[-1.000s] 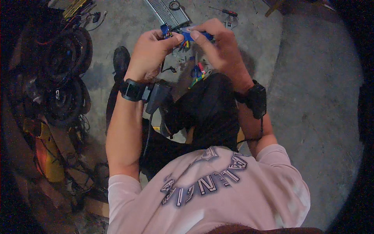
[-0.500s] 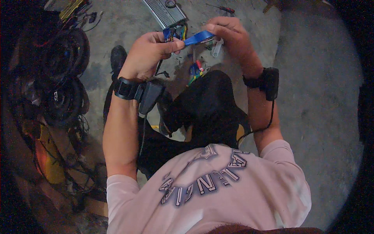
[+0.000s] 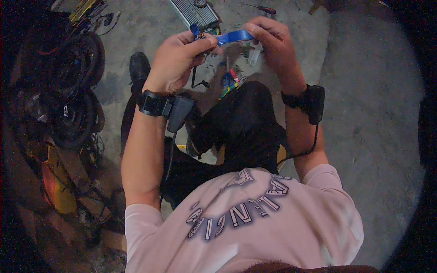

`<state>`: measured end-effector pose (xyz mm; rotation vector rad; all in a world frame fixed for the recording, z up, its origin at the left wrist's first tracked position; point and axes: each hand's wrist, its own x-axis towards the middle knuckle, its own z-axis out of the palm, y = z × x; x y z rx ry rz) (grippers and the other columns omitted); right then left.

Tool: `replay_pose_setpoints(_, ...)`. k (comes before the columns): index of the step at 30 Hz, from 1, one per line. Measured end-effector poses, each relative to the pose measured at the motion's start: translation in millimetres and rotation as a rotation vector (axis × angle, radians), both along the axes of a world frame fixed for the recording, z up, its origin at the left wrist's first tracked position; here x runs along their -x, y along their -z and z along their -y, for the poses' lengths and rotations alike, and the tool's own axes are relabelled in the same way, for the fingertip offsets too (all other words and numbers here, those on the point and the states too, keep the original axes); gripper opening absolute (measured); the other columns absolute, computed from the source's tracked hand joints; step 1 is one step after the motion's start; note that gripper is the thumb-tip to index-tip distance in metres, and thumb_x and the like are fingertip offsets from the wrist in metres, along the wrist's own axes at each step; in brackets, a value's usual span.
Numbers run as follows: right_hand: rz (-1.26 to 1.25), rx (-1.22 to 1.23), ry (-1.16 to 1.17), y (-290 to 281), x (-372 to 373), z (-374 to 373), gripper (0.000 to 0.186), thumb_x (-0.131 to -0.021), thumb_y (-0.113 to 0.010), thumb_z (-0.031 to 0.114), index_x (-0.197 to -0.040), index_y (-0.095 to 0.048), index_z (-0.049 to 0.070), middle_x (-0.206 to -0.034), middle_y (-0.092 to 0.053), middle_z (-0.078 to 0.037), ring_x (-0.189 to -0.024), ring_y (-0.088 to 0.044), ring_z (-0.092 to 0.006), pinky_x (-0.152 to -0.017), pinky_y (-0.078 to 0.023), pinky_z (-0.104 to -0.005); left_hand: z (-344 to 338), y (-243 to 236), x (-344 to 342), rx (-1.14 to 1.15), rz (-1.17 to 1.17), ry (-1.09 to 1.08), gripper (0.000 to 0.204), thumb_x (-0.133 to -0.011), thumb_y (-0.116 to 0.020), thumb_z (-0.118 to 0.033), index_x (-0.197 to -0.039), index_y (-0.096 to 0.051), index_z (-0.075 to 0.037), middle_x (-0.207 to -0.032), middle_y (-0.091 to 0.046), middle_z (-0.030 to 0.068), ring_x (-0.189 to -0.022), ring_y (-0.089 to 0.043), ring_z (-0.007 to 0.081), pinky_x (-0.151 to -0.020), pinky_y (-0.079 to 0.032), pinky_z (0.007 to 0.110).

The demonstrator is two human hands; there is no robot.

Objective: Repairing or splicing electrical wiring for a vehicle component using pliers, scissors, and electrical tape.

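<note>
A strip of blue tape [image 3: 234,36] stretches between my hands, slightly slack and twisted. My left hand [image 3: 175,59] is closed on a bundle of thin wires [image 3: 201,35], pinching the tape's left end against it. A blue piece stands up above those fingers. Below this hand dangles a black cable [image 3: 194,77] with a small connector. My right hand [image 3: 275,43] grips the other end of the tape between thumb and fingers; whether a roll sits in that palm is hidden. Just beyond the left hand lies a silver finned metal box [image 3: 195,13], coloured wires at its near end.
On the concrete floor are a screwdriver [image 3: 259,8], a clear plastic piece [image 3: 255,55] and scissors [image 3: 226,79] beside red, yellow and green items [image 3: 234,82]. Black tyres or coils [image 3: 77,63] are piled at left, near a yellow-orange object [image 3: 59,186]. My knees are bent below my hands.
The tape between my hands looks longer and turned more face-on. My left hand has shifted slightly right, and the black cable hangs a little further right.
</note>
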<state>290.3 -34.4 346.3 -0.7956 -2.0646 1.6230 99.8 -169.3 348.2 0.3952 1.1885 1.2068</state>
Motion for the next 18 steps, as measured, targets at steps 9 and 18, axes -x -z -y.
replay_pose_setpoints(9, 0.032, -0.05, 0.045, -10, 0, 11, 0.022, -0.091, -0.059, 0.021, -0.084, -0.062, 0.0, -0.073, -0.054, 0.003, -0.069, -0.047, -0.0051, -0.061, -0.038, -0.0217, -1, -5, -2, 0.019, 0.05, -0.066, 0.02, -0.086, -0.062, -0.021, -0.096, -0.064, -0.004, -0.079, -0.068, 0.0023, -0.061, -0.048, 0.0043, -0.055, -0.034, 0.018)
replay_pose_setpoints(18, -0.007, -0.158, 0.065, -4, -4, 18, 0.02, -0.089, -0.063, 0.02, -0.083, -0.064, 0.001, -0.068, -0.054, 0.004, -0.064, -0.046, -0.0045, -0.055, -0.037, -0.0225, 0, -1, -13, 0.021, -0.207, 0.017, 0.023, -0.076, -0.076, -0.019, -0.091, -0.067, -0.004, -0.072, -0.067, 0.0005, -0.055, -0.043, 0.002, -0.051, -0.03, 0.019)
